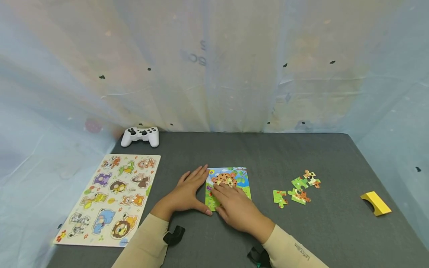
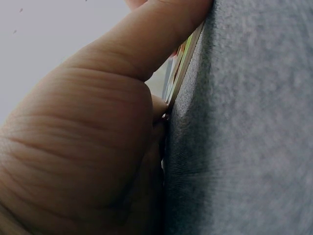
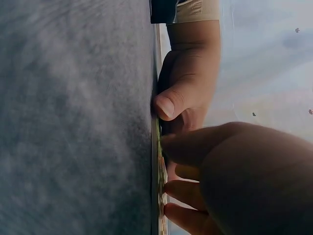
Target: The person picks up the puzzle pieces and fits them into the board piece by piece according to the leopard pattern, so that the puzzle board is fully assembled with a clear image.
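Observation:
A small, colourful picture puzzle [image 1: 226, 178] with a spotted animal lies flat on the grey table. My left hand [image 1: 191, 193] rests at its left side, fingers extended along the edge and thumb by the lower left corner. Across the lower part of the picture lies my right hand [image 1: 239, 208], its fingertips on the surface; it hides that part. In the left wrist view, the puzzle's edge [image 2: 183, 63] shows beyond the thumb. Fingers [image 3: 183, 193] of the right hand touch the thin puzzle [image 3: 159, 191] in the right wrist view.
Several loose green jigsaw pieces [image 1: 299, 195] lie to the right, some touching or overlapping. Farther right is a yellow arch block [image 1: 378, 204]. A large animal puzzle board [image 1: 115, 197] occupies the left side, with a white game controller [image 1: 140, 136] behind it. Plastic sheeting [image 1: 234, 93] surrounds the table.

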Available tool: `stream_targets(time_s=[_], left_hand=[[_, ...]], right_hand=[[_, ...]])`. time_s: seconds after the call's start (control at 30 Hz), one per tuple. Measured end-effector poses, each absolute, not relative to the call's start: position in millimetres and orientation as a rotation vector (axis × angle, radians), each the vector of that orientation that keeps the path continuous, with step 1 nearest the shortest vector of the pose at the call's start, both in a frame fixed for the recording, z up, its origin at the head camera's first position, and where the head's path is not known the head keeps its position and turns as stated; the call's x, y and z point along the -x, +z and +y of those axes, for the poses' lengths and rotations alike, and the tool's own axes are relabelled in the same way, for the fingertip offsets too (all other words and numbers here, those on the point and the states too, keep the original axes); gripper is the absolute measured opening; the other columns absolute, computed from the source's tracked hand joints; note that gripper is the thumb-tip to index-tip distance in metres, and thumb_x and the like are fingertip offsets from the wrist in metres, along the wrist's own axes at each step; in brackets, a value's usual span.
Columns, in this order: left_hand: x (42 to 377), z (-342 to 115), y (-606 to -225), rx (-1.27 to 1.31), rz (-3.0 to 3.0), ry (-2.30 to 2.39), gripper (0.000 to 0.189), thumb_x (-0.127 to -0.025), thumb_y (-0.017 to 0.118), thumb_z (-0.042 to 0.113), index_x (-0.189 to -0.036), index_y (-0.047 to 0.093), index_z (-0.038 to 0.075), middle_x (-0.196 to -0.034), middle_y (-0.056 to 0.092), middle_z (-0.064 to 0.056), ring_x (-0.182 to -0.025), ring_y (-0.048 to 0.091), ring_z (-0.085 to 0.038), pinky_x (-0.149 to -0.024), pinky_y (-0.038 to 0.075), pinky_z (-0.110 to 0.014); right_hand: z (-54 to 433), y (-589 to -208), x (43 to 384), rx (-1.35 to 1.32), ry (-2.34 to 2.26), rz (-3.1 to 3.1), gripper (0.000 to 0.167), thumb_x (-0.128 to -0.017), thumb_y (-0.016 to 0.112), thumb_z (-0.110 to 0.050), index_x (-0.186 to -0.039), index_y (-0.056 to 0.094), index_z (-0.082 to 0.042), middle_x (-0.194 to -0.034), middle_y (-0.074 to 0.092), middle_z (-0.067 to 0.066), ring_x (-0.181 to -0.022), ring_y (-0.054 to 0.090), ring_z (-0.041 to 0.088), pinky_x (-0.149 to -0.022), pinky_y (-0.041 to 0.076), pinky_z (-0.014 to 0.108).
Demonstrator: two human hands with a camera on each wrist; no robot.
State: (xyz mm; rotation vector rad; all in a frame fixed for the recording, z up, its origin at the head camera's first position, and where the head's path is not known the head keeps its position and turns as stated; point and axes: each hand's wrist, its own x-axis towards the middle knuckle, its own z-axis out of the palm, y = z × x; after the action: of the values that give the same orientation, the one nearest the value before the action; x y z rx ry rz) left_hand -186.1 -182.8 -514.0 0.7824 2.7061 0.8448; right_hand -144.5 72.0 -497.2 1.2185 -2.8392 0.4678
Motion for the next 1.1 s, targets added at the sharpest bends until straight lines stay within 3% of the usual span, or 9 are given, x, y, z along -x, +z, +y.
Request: stream_targets(time_s=[0.6,0.87,1.1], left_hand=[[184,-181,-508,-0.778,2.721,0.809,0.144,-0.069,0.096,0.070,-0.175,0.021,0.007,-0.181,0.010,-0.007,-0.166,0.006,-0.026,-0.128,0.001,-0.062],[184,-181,-508,-0.768,2.722,0.796,0.144,-0.070,0.095,0.071,-0.175,0.020,0.008,-0.181,0.009,-0.006,-0.166,0.005,-0.026,-0.128,0.002,-0.061],[184,-181,-508,-0.768,2.710,0.808,0.143,-0.070,0.096,0.070,-0.175,0.020,0.008,-0.181,0.009,-0.005,-0.166,0.004,-0.025,-0.128,0.001,-0.060]], right_hand=[[72,-499,144,-1.222,0.426,-2.768,0.052,-0.109,0.071,-0.026,-0.158,0.060,-0.013,-0.159,0.057,0.010,-0.147,0.052,0.029,-0.109,0.045,0.063],[76,-501,150,-1.215,0.588,-2.865,0.053,-0.109,0.071,-0.028,-0.158,0.059,-0.012,-0.164,0.053,0.008,-0.153,0.044,0.030,-0.117,0.038,0.065],[85,-504,159,-1.254,0.855,-2.883,0.058,-0.108,0.074,-0.024,-0.161,0.056,-0.008,-0.164,0.052,0.008,-0.155,0.040,0.032,-0.124,0.030,0.059]])
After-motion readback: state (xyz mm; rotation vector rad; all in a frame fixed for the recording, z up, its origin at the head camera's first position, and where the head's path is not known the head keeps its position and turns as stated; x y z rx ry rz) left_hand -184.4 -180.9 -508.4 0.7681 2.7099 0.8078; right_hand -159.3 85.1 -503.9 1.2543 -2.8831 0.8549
